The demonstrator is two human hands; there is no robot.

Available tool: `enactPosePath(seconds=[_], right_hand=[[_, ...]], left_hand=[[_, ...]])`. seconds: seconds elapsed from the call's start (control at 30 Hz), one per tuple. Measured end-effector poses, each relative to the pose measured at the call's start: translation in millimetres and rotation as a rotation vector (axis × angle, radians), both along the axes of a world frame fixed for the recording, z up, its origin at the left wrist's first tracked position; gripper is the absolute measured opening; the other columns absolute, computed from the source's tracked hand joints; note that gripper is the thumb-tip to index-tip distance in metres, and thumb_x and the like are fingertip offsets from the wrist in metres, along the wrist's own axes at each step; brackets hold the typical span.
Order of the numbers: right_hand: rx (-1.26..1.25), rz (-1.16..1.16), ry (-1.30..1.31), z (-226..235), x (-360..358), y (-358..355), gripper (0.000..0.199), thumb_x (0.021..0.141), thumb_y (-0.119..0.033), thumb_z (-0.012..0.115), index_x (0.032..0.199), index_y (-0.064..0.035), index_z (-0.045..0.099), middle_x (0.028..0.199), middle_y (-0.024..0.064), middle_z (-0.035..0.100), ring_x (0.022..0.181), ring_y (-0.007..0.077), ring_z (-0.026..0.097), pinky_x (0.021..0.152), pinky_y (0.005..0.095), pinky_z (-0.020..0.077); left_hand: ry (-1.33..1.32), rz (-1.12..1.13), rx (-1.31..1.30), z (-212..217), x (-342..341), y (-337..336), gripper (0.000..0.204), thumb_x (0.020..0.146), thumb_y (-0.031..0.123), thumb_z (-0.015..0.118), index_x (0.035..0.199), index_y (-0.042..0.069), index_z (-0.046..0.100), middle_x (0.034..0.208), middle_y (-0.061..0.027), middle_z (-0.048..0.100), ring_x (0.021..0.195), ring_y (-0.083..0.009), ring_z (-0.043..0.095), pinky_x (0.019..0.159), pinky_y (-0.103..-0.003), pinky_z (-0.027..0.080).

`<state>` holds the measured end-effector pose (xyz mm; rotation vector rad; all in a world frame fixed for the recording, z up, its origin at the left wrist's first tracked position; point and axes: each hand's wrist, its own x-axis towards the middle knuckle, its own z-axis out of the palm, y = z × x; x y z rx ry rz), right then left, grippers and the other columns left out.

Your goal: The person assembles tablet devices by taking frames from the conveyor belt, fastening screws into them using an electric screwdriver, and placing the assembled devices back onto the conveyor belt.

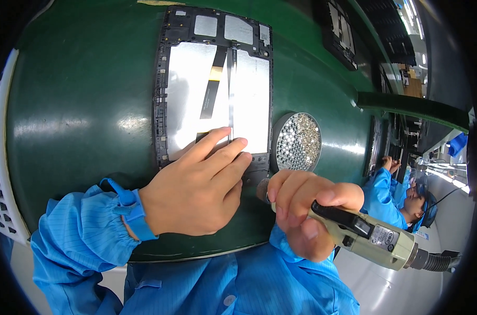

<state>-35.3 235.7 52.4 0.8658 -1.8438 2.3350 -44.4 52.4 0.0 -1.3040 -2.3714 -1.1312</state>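
Observation:
A tablet-like device housing point(249, 94), with a black frame, silver plates and a dark ribbon cable point(210, 94), lies flat on the green work surface. My left hand point(194, 191) rests across its near end, fingers stretched out over the silver plate and cable end. In my right hand point(306, 207) is a pale green electric screwdriver point(383, 241) with a black lever, its dark nose by the housing's near right corner. The bit's tip cannot be made out. Just beyond that hand, a round grey dish point(274, 144) holds many small screws point(309, 134).
A white slotted tray point(8, 100) borders the left side. Similar dark housings point(341, 34) lie at the far right, beside a raised green bar point(411, 109). Another person in blue point(383, 194) works at the right. A ribbed hose or cord point(432, 260) trails from the screwdriver.

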Motion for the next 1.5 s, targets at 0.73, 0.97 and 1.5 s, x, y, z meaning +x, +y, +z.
enactPosePath(seconds=[0.73,0.97,1.5], right_hand=[[-0.067,-0.138,0.018,1.8,6.7,11.5,0.037,0.081,-0.004,0.06,0.115,-0.0024,0.046,0.071,0.0092,0.052,0.061,0.0201,0.052,0.062,0.0408,0.047],[0.073,-0.445,0.11,13.7,-18.8,90.2,0.037,0.08,-0.015,0.062,0.112,-0.0026,0.049,0.064,0.0089,0.05,0.058,0.0197,0.051,0.061,0.0387,0.0446],[-0.022,-0.453,0.03,-2.3,-17.9,110.7,0.036,0.079,-0.007,0.058,0.113,-0.0006,0.048,0.067,0.0092,0.051,0.059,0.0177,0.049,0.062,0.0377,0.0432]], left_hand=[[0.014,0.035,-0.05,2.6,0.2,-3.5,0.012,0.073,0.007,0.068,0.083,0.0,0.065,0.104,-0.0164,0.06,0.109,-0.0349,0.055,0.097,-0.05,0.042],[-0.119,-0.008,-0.058,11.3,-8.8,-4.5,0.013,0.07,0.002,0.072,0.079,0.001,0.063,0.102,-0.017,0.059,0.107,-0.0356,0.055,0.093,-0.049,0.045],[-0.1,-0.207,-0.152,24.3,-29.2,-1.6,0.017,0.063,0.003,0.076,0.075,0.0,0.064,0.108,-0.0205,0.057,0.109,-0.0394,0.055,0.091,-0.051,0.045]])
